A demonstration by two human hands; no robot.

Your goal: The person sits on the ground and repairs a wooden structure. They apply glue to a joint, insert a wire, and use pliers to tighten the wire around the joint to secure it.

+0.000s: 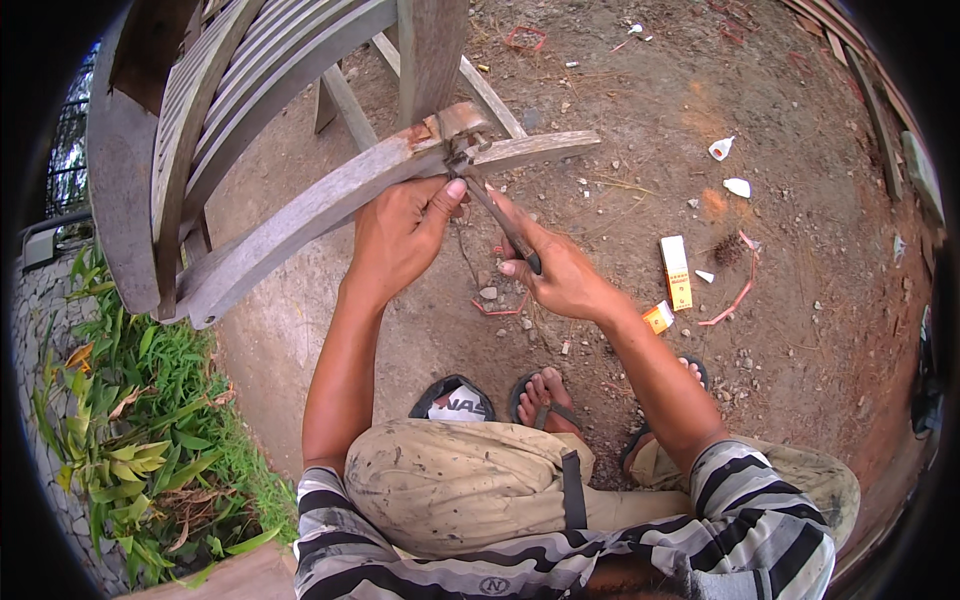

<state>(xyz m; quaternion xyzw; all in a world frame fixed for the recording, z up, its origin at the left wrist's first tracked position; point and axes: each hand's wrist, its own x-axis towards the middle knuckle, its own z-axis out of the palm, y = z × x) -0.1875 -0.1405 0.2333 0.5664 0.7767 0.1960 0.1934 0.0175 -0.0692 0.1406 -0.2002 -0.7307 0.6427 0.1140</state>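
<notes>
A weathered wooden chair (300, 215) lies tipped at the upper left, and its curved rail reaches toward me. Dark wire (441, 128) is wound around the rail's splintered end, with a loose strand hanging below. My left hand (400, 235) is closed under that end, its thumb and fingers pinching at the wire; some fingers are hidden. My right hand (560, 270) is wrapped around the handle of a rusty metal hand tool (505, 222), which looks like pincers. The tool slants up to the wire beside my left thumb; its jaws are hard to make out.
On the dirt ground (620, 390) to the right lie a yellow-and-white box (676, 272), white plastic bottle pieces (721, 148) and red strips (735, 300). A dark cap-like item (452, 398) is by my feet. Plants (150, 450) border the left; boards (872, 120) line the far right.
</notes>
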